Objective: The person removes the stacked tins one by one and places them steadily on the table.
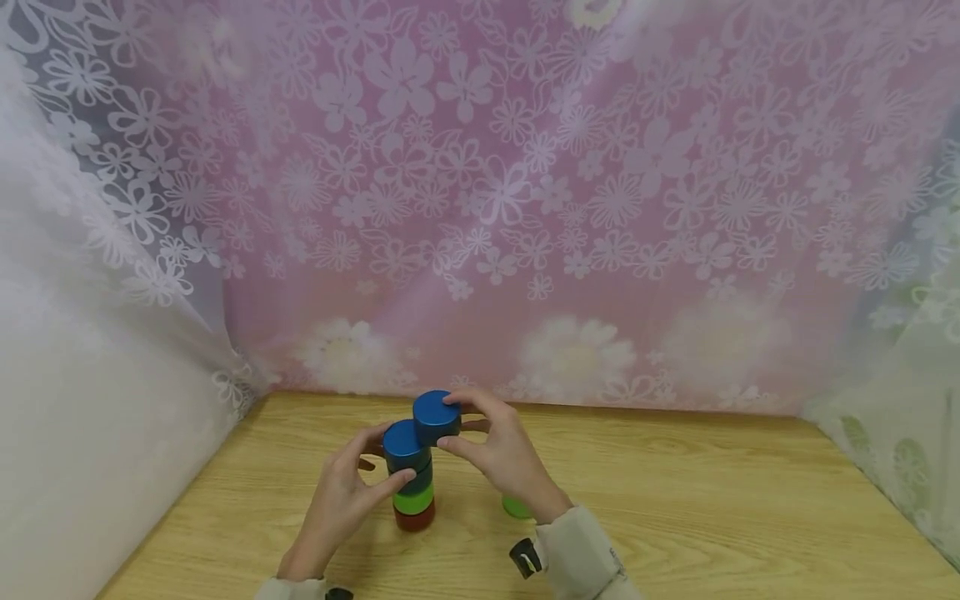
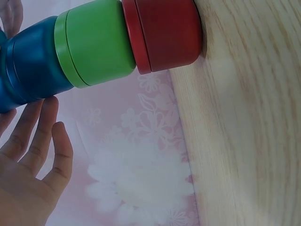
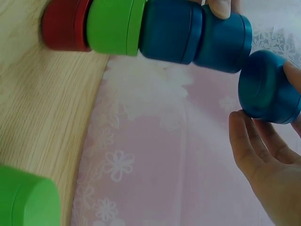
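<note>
A stack of small, round lidded tins stands on the table: a red tin [image 1: 415, 521] at the bottom, a green tin [image 2: 96, 44] on it, then a lower blue tin [image 3: 165, 30] and an upper blue tin [image 1: 405, 442]. The stack leans slightly in the wrist views. My left hand [image 1: 347, 487] holds the blue part of the stack, thumb on the near side and fingers behind. Between thumb and fingers, my right hand [image 1: 506, 450] grips another blue tin [image 3: 268, 87]. Its base sits just above and right of the stack's top, its edge seeming to touch the upper blue tin.
Another green tin [image 3: 30, 202] stands on the wooden table [image 1: 675, 500] to the right of the stack, partly behind my right wrist in the head view. A flowered pink curtain [image 1: 480, 208] hangs along the table's back edge, with pale cloth at both sides.
</note>
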A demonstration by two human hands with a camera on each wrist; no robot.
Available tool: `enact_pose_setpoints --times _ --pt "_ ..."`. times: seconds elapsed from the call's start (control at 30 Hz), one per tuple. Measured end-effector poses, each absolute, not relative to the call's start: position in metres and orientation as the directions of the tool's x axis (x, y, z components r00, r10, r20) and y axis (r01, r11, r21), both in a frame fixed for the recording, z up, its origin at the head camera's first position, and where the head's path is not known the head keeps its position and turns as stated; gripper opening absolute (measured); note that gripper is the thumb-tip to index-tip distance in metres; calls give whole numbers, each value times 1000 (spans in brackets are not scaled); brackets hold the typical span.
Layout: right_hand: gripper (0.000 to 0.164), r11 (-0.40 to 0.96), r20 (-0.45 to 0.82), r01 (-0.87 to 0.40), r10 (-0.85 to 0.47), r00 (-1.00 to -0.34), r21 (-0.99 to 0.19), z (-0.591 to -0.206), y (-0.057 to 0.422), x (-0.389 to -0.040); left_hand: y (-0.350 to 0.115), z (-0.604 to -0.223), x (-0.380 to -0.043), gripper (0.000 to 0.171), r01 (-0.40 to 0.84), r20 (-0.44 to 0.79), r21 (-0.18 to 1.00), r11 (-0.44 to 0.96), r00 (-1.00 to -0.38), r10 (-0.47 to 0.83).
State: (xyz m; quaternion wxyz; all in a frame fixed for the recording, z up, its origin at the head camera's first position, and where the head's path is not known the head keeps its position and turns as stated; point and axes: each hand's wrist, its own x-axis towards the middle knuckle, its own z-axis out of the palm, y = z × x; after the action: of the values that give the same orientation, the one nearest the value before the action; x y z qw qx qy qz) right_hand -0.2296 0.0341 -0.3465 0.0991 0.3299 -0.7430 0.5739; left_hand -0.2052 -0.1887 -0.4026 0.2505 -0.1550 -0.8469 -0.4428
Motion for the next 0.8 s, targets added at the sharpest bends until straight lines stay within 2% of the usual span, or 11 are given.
enact_pose_setpoints --times 0.37,0.8 --pt "43 144 528 -600 -347 -775 -787 -352 54 -234 -187 -401 -205 57 459 539 694 555 -842 22" --pt "40 189 503 -577 -329 -799 -794 -361 73 -238 -188 -403 -205 56 484 566 675 557 -824 31"
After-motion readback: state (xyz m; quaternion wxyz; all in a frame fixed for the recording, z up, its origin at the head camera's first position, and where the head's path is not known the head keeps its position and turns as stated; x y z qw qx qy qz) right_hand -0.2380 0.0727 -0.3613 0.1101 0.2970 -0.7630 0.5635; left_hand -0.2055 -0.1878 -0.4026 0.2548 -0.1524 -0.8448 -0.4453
